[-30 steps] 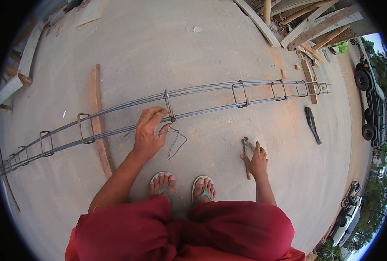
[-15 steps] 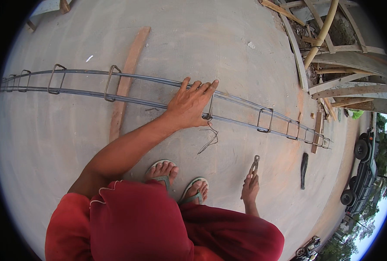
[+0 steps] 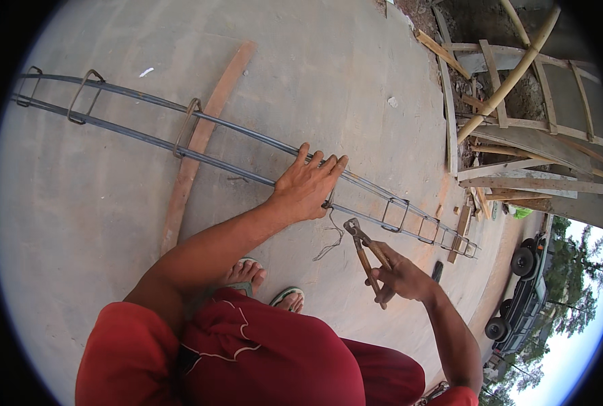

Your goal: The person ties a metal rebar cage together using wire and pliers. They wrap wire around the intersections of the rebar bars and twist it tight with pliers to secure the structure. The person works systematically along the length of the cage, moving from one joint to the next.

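Observation:
A long rebar cage (image 3: 233,168) of thin steel bars with square stirrups lies slantwise across the concrete floor. My left hand (image 3: 306,186) grips it near a stirrup, fingers over the far bars and thumb side hidden. Below that hand dangles a loose bent tie wire (image 3: 328,249). In my right hand (image 3: 403,274) is a pair of end-cutting pincers (image 3: 364,260), its handles spread and its jaws apart. The jaws point toward the cage, just right of the wire and not touching it.
A wooden plank (image 3: 186,183) lies under the cage at left, and a shorter board (image 3: 459,233) under its right end. Timber framing with a bamboo pole (image 3: 504,88) stands at the upper right. A dark vehicle (image 3: 518,284) is parked at far right.
My right hand has risen with the pincers, from low beside my leg to near the wire, and the handles have opened. My left hand stays on the cage. The view has tilted.

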